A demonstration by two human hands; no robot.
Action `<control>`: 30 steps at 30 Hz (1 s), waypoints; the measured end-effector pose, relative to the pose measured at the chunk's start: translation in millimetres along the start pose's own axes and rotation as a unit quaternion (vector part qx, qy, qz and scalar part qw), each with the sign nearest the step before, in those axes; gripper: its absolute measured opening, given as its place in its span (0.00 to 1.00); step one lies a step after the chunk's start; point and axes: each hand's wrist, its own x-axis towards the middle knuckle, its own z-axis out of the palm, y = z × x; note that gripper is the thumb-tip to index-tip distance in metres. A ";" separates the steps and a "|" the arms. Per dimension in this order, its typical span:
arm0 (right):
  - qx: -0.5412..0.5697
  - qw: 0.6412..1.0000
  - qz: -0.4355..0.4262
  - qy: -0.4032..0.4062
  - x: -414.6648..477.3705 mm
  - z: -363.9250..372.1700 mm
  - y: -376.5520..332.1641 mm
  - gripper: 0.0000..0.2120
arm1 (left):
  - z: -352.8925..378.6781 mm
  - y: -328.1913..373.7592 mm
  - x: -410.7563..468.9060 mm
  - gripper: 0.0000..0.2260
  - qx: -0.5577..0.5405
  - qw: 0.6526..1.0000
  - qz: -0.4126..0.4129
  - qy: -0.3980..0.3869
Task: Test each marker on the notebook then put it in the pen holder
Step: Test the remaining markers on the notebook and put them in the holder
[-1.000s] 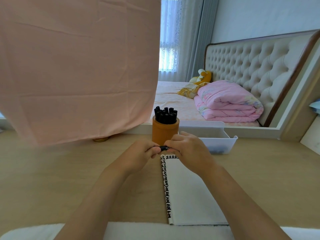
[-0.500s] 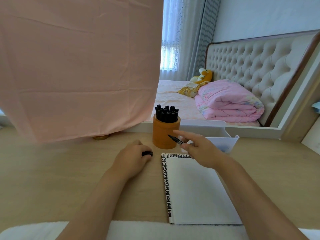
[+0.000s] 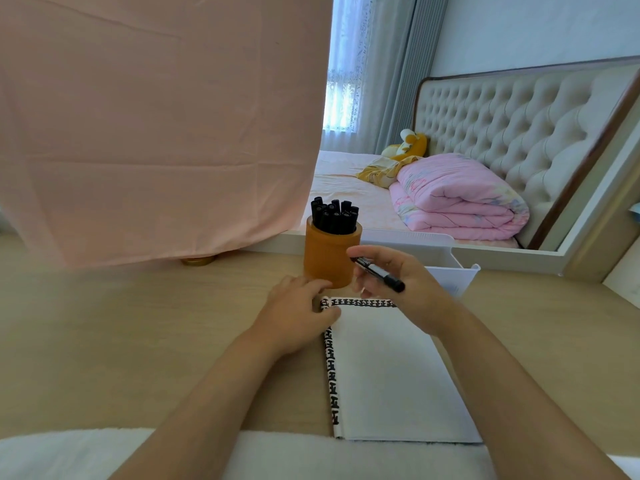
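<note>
An orange-brown pen holder [image 3: 329,261] stands on the wooden desk with several black markers [image 3: 334,216] upright in it. In front of it lies an open notebook [image 3: 388,368] with a blank white page and a black-and-white patterned edge. My right hand [image 3: 408,289] holds a black and grey marker [image 3: 379,271] just above the notebook's top edge, right of the holder, its tip end up by my fingers. My left hand [image 3: 298,313] rests curled on the notebook's top left corner, beside the holder's base. The cap it took off is hidden in its fingers.
A white plastic bin [image 3: 453,271] sits behind my right hand. A pink cloth [image 3: 156,126] hangs over the desk's back left, with a gold disc [image 3: 199,260] under its hem. White fabric [image 3: 311,455] lies along the near edge. A bed lies beyond the desk.
The marker was pulled apart from its cap. My right hand turned the marker over above the notebook's top edge. My left hand moved right with the cap onto the notebook's corner.
</note>
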 end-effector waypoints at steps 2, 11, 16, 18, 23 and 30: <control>0.001 0.999 0.013 0.033 0.8 6.1 2.2 0.07 | 4.9 0.3 0.2 0.22 0.005 1.000 -0.001 -0.004; -0.052 0.992 0.092 0.072 -0.4 23.5 20.3 0.05 | 11.0 -2.9 2.7 0.22 -0.018 0.999 -0.025 -0.007; -0.101 0.988 0.082 0.084 0.2 28.5 24.6 0.11 | 12.1 -4.5 2.9 0.24 -0.017 1.000 -0.025 -0.009; -0.135 0.985 0.071 0.085 0.9 30.3 25.5 0.11 | 12.2 -3.9 3.1 0.24 -0.012 1.000 -0.023 -0.010; -0.150 0.982 0.071 0.090 3.0 31.6 31.6 0.12 | 11.6 -3.6 2.4 0.26 -0.008 0.999 -0.024 -0.023; -0.147 0.982 0.074 0.089 4.3 31.1 34.4 0.12 | 10.4 -2.6 2.5 0.26 -0.006 0.999 -0.026 -0.033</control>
